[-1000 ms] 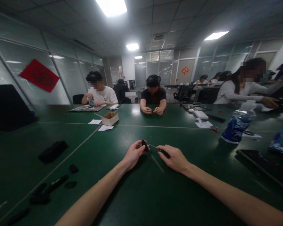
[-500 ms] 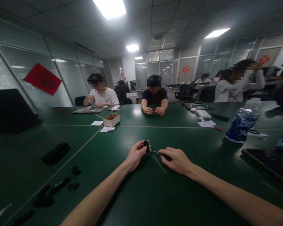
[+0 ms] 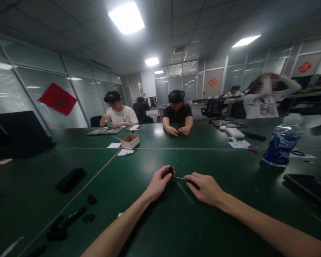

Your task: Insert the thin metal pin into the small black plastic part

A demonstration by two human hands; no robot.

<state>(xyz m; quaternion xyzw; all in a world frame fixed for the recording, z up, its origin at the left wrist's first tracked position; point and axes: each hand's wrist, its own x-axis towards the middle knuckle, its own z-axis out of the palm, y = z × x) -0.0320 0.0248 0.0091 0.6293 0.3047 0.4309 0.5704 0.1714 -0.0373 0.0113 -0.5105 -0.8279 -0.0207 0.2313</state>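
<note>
Between the fingers of my left hand (image 3: 158, 184) is a small black part (image 3: 171, 172), held upright over the green table (image 3: 155, 228). My right hand (image 3: 205, 187) is closed around the dark handle of a screwdriver (image 3: 180, 178). Its thin metal shaft points left, and the tip meets the right side of the black part; the exact contact point is too small to make out. Several black pieces (image 3: 74, 217) lie on the table to the left of my left forearm, with a larger black block (image 3: 70, 180) beyond them.
An open cardboard box (image 3: 130, 141) stands farther back beside paper slips. To the right are a blue-labelled bottle (image 3: 283, 141) and a dark phone-like slab (image 3: 309, 187). A black screen (image 3: 18, 134) is at far left. Two people sit across the table, one with hands (image 3: 178, 131) together.
My view has shifted slightly, so the scene sits lower and to the right. The black part has turned a little in my left hand; the screwdriver stays against it.
</note>
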